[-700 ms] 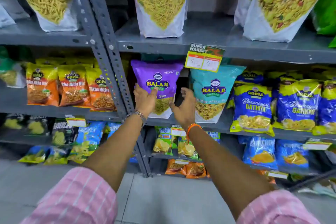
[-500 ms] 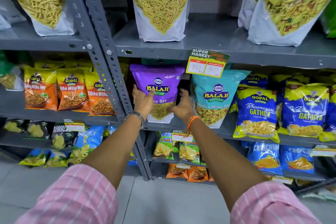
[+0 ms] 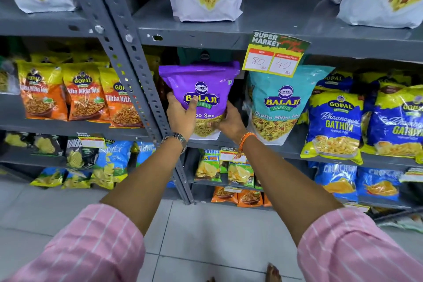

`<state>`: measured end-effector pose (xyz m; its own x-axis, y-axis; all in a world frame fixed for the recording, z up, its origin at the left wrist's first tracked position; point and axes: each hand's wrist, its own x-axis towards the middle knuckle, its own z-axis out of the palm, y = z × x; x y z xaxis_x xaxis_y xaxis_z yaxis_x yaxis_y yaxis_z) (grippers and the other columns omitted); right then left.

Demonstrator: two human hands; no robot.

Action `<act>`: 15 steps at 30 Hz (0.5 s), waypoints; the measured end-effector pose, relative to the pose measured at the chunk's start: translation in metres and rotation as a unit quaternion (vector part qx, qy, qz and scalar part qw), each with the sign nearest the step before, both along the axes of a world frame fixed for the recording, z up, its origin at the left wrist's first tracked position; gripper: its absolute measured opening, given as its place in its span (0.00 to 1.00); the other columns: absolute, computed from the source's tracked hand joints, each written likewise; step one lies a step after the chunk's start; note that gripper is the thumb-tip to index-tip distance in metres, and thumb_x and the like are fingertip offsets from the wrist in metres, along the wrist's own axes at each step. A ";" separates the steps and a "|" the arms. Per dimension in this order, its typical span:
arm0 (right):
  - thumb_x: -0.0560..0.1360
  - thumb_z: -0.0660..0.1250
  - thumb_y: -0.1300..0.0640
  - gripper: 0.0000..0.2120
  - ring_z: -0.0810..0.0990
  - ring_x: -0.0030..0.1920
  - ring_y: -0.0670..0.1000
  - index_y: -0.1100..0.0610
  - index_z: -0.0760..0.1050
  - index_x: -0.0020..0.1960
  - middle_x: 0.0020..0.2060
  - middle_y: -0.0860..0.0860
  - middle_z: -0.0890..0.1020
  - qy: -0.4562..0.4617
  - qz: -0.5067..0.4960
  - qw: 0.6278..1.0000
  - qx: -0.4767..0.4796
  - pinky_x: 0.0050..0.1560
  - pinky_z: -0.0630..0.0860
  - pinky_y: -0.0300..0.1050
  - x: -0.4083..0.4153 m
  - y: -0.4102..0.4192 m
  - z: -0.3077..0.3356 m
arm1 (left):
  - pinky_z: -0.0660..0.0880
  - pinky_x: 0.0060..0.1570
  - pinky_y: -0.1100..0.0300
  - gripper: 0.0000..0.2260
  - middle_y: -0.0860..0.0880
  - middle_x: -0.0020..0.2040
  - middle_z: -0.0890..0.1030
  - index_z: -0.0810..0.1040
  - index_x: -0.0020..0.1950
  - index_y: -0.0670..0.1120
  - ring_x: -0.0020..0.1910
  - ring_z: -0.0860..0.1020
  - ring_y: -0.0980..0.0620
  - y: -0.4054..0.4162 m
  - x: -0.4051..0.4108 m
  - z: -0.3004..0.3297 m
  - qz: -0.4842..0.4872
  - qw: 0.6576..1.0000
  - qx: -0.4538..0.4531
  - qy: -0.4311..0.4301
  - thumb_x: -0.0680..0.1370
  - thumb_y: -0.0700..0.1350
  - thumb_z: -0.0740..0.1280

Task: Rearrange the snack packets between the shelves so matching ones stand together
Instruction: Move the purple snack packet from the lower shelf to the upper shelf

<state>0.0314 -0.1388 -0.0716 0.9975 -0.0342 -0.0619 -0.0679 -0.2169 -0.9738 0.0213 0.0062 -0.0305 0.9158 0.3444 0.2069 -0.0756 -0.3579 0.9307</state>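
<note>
Grey perforated-steel shelving fills the view above a pale tiled floor, each level packed with standing snack packets. On the middle level, just right of the slanted upright, a glossy purple Balaji "Aloo Sev" pouch stands upright between two bare hands. The left hand clasps the pouch's lower left edge, its thumb laid across the front over the printed logo and its other fingers hidden behind the packet. The right hand cups the lower right corner, fingers curled around the side and mostly out of sight behind it. Whether the pouch's base rests on the shelf or is lifted clear cannot be told, since the hands cover it. Just to its right stands a teal Balaji "Khatta Mitha Mix" pouch, close beside it but apart. A yellow and green price card reading 80 and 40 hangs from the shelf edge above. Blue and yellow Gopal "Gathiya" packets stand further right, and orange Gopal "Tikha Mitha Mix" packets line the left bay.
</note>
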 end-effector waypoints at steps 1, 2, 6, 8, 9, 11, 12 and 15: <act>0.60 0.82 0.68 0.38 0.83 0.61 0.56 0.60 0.73 0.68 0.61 0.58 0.84 -0.002 0.003 1.000 -0.005 0.62 0.80 0.54 -0.004 0.000 -0.001 | 0.77 0.53 0.54 0.21 0.46 0.55 0.82 0.69 0.64 0.39 0.50 0.81 0.46 -0.001 -0.007 -0.001 0.001 1.000 0.008 -0.008 0.78 0.49 0.71; 0.60 0.82 0.68 0.38 0.83 0.61 0.57 0.60 0.74 0.67 0.61 0.58 0.84 -0.006 0.006 1.000 -0.012 0.62 0.80 0.54 -0.008 -0.001 -0.001 | 0.77 0.52 0.53 0.22 0.46 0.54 0.81 0.68 0.65 0.39 0.50 0.81 0.45 -0.001 -0.013 -0.002 0.005 1.000 0.016 -0.014 0.79 0.49 0.71; 0.58 0.83 0.66 0.37 0.84 0.60 0.55 0.57 0.75 0.65 0.60 0.57 0.85 -0.013 0.025 0.999 -0.019 0.62 0.81 0.58 -0.034 -0.006 -0.001 | 0.76 0.46 0.52 0.22 0.47 0.48 0.81 0.70 0.63 0.39 0.44 0.81 0.43 0.002 -0.043 -0.004 0.028 0.998 0.041 -0.031 0.78 0.51 0.71; 0.58 0.83 0.67 0.37 0.84 0.58 0.52 0.56 0.75 0.65 0.59 0.54 0.85 -0.013 0.038 0.999 -0.018 0.61 0.82 0.57 -0.051 -0.007 0.003 | 0.78 0.44 0.48 0.22 0.52 0.41 0.80 0.72 0.60 0.40 0.40 0.81 0.43 0.004 -0.059 -0.002 0.046 0.997 0.045 -0.038 0.76 0.53 0.72; 0.59 0.83 0.68 0.37 0.84 0.57 0.51 0.56 0.75 0.64 0.58 0.54 0.85 -0.012 0.043 0.999 -0.016 0.60 0.82 0.56 -0.061 -0.007 0.006 | 0.79 0.44 0.48 0.22 0.57 0.39 0.78 0.73 0.59 0.41 0.38 0.80 0.45 0.005 -0.069 0.002 0.051 0.997 0.043 -0.046 0.75 0.54 0.73; 0.59 0.83 0.68 0.35 0.85 0.54 0.47 0.55 0.75 0.62 0.55 0.51 0.85 -0.013 0.050 0.999 -0.008 0.57 0.83 0.53 -0.080 -0.008 0.016 | 0.80 0.46 0.48 0.21 0.62 0.38 0.78 0.75 0.58 0.44 0.38 0.80 0.49 0.009 -0.083 0.008 0.054 0.996 0.031 -0.058 0.73 0.55 0.74; 0.60 0.82 0.69 0.34 0.85 0.51 0.42 0.54 0.75 0.61 0.53 0.49 0.85 -0.014 0.051 0.999 -0.003 0.54 0.83 0.48 -0.088 -0.008 0.022 | 0.81 0.47 0.48 0.21 0.62 0.39 0.79 0.75 0.58 0.45 0.38 0.81 0.49 0.011 -0.089 0.013 0.054 0.996 0.022 -0.065 0.73 0.56 0.75; 0.61 0.81 0.70 0.32 0.84 0.46 0.34 0.54 0.74 0.60 0.50 0.44 0.84 -0.027 0.048 0.998 0.021 0.45 0.81 0.33 -0.117 -0.013 0.055 | 0.81 0.50 0.45 0.19 0.56 0.45 0.85 0.76 0.54 0.48 0.44 0.84 0.51 0.013 -0.107 0.037 0.029 0.993 -0.022 -0.109 0.71 0.58 0.75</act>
